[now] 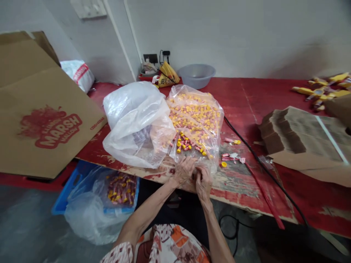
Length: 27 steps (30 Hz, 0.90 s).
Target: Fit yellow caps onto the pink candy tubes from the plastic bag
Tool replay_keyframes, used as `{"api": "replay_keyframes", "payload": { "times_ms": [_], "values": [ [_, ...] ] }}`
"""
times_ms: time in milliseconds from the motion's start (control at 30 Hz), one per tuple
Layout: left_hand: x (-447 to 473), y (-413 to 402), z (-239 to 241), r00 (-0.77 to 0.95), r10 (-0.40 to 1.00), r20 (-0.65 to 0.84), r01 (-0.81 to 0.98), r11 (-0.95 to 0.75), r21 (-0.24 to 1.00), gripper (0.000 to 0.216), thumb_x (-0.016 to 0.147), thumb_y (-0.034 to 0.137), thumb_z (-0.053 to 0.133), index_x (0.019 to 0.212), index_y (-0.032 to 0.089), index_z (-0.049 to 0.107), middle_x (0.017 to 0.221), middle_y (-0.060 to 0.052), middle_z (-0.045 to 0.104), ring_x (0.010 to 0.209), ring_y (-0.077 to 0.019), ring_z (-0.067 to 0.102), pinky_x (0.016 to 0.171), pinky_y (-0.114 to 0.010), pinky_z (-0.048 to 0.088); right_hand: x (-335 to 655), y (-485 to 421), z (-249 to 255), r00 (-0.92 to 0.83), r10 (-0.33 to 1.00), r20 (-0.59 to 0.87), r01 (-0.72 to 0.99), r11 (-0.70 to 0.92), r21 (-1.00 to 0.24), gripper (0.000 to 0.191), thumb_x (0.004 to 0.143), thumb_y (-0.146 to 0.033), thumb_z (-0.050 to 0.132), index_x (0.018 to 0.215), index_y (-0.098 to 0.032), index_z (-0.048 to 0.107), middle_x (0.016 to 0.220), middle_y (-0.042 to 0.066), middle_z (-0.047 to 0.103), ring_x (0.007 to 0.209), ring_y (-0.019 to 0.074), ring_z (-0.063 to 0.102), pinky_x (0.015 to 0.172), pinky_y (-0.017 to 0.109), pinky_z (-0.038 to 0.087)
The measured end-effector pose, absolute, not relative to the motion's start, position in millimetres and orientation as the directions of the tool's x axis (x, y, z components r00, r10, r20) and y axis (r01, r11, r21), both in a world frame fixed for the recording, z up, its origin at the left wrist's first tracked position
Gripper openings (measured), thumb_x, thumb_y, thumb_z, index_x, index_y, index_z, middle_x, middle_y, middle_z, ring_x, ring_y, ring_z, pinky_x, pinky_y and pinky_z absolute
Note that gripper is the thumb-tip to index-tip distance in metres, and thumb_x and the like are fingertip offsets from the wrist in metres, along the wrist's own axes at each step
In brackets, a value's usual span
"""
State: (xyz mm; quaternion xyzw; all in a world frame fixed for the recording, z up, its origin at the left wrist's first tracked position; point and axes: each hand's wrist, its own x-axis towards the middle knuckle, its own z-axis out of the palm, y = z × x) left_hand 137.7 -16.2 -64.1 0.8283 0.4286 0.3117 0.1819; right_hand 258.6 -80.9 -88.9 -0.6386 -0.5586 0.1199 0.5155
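Note:
My left hand (185,170) rests at the table's front edge, fingers curled, against the near edge of a clear plastic bag (197,120). The bag is full of small pink tubes with yellow caps. Close beside it, my right hand (203,181) is closed with its fingertips bent inward. Whatever lies between the fingers of either hand is hidden. Loose capped tubes (184,142) show at the bag's near side. Right of the hands lie a yellow cap (224,164) and a few pink pieces (233,157).
A crumpled white plastic bag (137,124) adjoins on the left, near a large carton (41,106). Below, a blue crate (65,193) holds more tubes. A black cable (255,157) crosses the red table (236,95). Flattened cardboard (304,135) lies right; a grey basin (197,75) stands behind.

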Motion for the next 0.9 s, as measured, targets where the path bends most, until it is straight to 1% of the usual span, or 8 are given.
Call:
{"api": "replay_keyframes", "payload": {
  "times_ms": [100, 167, 267, 367, 467, 600, 667, 900],
  "values": [
    [136, -19, -55, 0.367, 0.870, 0.329, 0.485, -0.480, 0.731, 0.032, 0.102, 0.017, 0.045, 0.126, 0.020, 0.067, 0.110, -0.010, 0.073, 0.106, -0.0235, 0.069, 0.101, -0.042, 0.055, 260, -82, -89, 0.335, 0.844, 0.419, 0.597, 0.153, -0.787, 0.032, 0.103, -0.027, 0.041, 0.106, -0.022, 0.073, 0.106, 0.011, 0.075, 0.102, 0.0260, 0.069, 0.094, 0.044, 0.057],
    [137, -23, -46, 0.313, 0.917, 0.247, 0.372, -0.358, 0.856, 0.033, 0.100, 0.017, 0.047, 0.127, 0.021, 0.065, 0.106, -0.007, 0.073, 0.098, -0.0202, 0.069, 0.093, -0.036, 0.057, 260, -83, -88, 0.335, 0.847, 0.414, 0.595, 0.150, -0.789, 0.032, 0.103, -0.029, 0.042, 0.107, -0.022, 0.073, 0.107, 0.011, 0.075, 0.101, 0.0260, 0.068, 0.093, 0.043, 0.057],
    [141, -30, -34, 0.208, 0.967, 0.144, 0.204, -0.187, 0.961, 0.031, 0.099, 0.021, 0.049, 0.126, 0.022, 0.065, 0.098, -0.003, 0.071, 0.087, -0.0172, 0.067, 0.083, -0.030, 0.056, 261, -84, -87, 0.333, 0.848, 0.412, 0.582, 0.159, -0.797, 0.030, 0.103, -0.032, 0.045, 0.106, -0.022, 0.072, 0.104, 0.010, 0.074, 0.098, 0.0252, 0.068, 0.090, 0.041, 0.056],
    [149, -36, -30, 0.095, 0.989, 0.114, 0.105, -0.124, 0.987, 0.028, 0.103, 0.030, 0.048, 0.119, 0.021, 0.069, 0.092, -0.003, 0.069, 0.082, -0.0170, 0.065, 0.079, -0.029, 0.054, 261, -85, -85, 0.334, 0.852, 0.403, 0.573, 0.156, -0.805, 0.030, 0.104, -0.035, 0.046, 0.105, -0.022, 0.072, 0.103, 0.009, 0.074, 0.097, 0.0245, 0.068, 0.089, 0.040, 0.055],
    [154, -37, -32, 0.087, 0.994, 0.072, 0.072, -0.079, 0.994, 0.025, 0.101, 0.035, 0.051, 0.111, 0.021, 0.070, 0.080, -0.001, 0.064, 0.072, -0.0164, 0.060, 0.069, -0.029, 0.050, 261, -85, -85, 0.340, 0.857, 0.387, 0.572, 0.138, -0.809, 0.032, 0.103, -0.036, 0.045, 0.105, -0.021, 0.073, 0.106, 0.010, 0.074, 0.100, 0.0249, 0.068, 0.092, 0.041, 0.054],
    [156, -31, -34, 0.083, 0.996, -0.030, -0.124, 0.040, 0.991, 0.030, 0.102, 0.040, 0.051, 0.117, 0.020, 0.066, 0.062, 0.005, 0.046, 0.054, -0.0138, 0.046, 0.055, -0.026, 0.042, 262, -85, -85, 0.346, 0.855, 0.387, 0.581, 0.129, -0.804, 0.033, 0.103, -0.038, 0.045, 0.103, -0.021, 0.074, 0.105, 0.011, 0.075, 0.100, 0.0250, 0.068, 0.093, 0.041, 0.054],
    [154, -28, -34, 0.042, 0.999, -0.031, -0.206, 0.039, 0.978, 0.032, 0.104, 0.042, 0.049, 0.120, 0.019, 0.064, 0.061, 0.006, 0.044, 0.053, -0.0128, 0.043, 0.055, -0.025, 0.041, 261, -85, -85, 0.349, 0.850, 0.393, 0.589, 0.128, -0.798, 0.033, 0.104, -0.038, 0.045, 0.101, -0.021, 0.074, 0.104, 0.011, 0.075, 0.100, 0.0248, 0.068, 0.093, 0.041, 0.054],
    [148, -26, -30, 0.097, 0.995, -0.005, -0.200, 0.024, 0.980, 0.026, 0.101, 0.038, 0.054, 0.112, 0.018, 0.068, 0.062, 0.005, 0.046, 0.054, -0.0121, 0.043, 0.054, -0.024, 0.038, 262, -86, -80, 0.342, 0.867, 0.362, 0.585, 0.105, -0.804, 0.033, 0.103, -0.032, 0.043, 0.104, -0.020, 0.074, 0.106, 0.011, 0.075, 0.103, 0.0252, 0.067, 0.097, 0.043, 0.053]
  ]
}}
